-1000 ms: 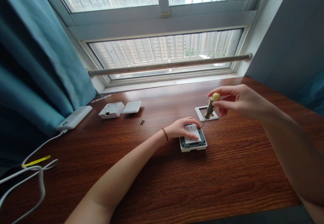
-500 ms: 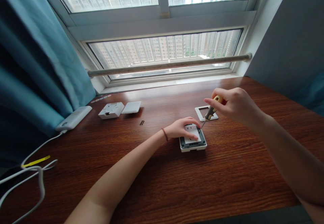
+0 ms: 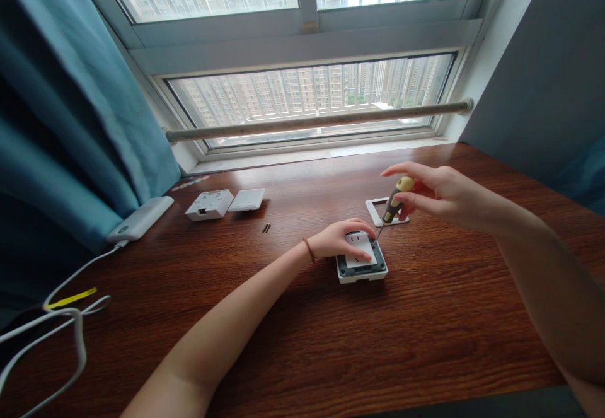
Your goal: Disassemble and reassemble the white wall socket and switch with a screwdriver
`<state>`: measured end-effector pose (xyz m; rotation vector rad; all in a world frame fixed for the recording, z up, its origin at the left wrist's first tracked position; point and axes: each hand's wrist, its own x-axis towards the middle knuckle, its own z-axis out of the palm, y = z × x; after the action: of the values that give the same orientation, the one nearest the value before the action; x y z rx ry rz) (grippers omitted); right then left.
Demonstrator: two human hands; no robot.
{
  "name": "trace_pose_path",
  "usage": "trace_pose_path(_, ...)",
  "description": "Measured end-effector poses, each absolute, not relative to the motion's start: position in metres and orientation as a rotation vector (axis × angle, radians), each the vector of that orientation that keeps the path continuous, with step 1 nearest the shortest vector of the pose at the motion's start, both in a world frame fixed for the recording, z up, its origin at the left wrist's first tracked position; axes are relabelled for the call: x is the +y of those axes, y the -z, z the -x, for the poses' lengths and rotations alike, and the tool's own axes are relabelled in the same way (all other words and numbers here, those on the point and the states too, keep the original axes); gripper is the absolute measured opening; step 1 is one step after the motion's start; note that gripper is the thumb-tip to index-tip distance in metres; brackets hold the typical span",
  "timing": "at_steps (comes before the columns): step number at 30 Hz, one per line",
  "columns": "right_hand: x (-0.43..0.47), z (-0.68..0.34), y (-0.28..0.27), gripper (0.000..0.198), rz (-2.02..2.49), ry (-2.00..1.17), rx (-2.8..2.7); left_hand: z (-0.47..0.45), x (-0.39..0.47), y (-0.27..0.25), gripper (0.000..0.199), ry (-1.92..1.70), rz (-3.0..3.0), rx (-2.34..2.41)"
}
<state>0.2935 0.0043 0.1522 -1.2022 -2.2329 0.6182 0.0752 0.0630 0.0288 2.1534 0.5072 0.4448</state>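
A wall socket with a white face and dark grey frame sits in a white back box on the table. My left hand grips it, thumb across the face and fingers over the far side. In my right hand is a screwdriver with a yellow and grey handle, tilted, its tip at the socket's right side. Thumb and lower fingers touch the handle while the index finger stretches out above it. Whatever lies under the tip is too small to make out. Behind the screwdriver lies a white cover frame.
Two small screws lie left of my hands. Farther back are a white box and a white square plate. A white power bank with a cable is at the left, by the blue curtain.
My right hand has loosened its wrap round the screwdriver handle, with the index finger now extended. The left hand and the socket stay in place.
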Motion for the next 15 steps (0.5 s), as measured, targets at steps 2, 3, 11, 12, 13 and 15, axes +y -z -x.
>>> trace_pose_path(2,0.0051,-0.2905,-0.1485,0.033,1.272,-0.571,-2.118,-0.0752,0.0631,-0.0284,0.045,-0.448,-2.155,0.501)
trace_pose_path(3,0.0059,-0.2895,-0.1465,0.029,1.309,-0.532,-2.077,-0.0753,0.0631,-0.0282,0.045,-0.450,-2.156,0.498)
trace_pose_path(11,0.0107,-0.2840,-0.1421,0.031,1.259,-0.272,-2.108,-0.0749,0.0631,-0.0268,0.059,-0.425,-2.149,0.592)
trace_pose_path(12,0.0103,-0.2850,-0.1431,0.039,1.215,-0.390,-2.128,-0.0748,0.0629,-0.0263,0.061,-0.416,-2.142,0.628)
trace_pose_path(13,0.0097,-0.2869,-0.1444,0.048,1.178,-0.494,-2.154,-0.0747,0.0627,-0.0259,0.063,-0.407,-2.134,0.661)
trace_pose_path(15,0.0085,-0.2929,-0.1474,0.058,1.113,-0.651,-2.219,-0.0745,0.0624,-0.0253,0.066,-0.394,-2.116,0.701)
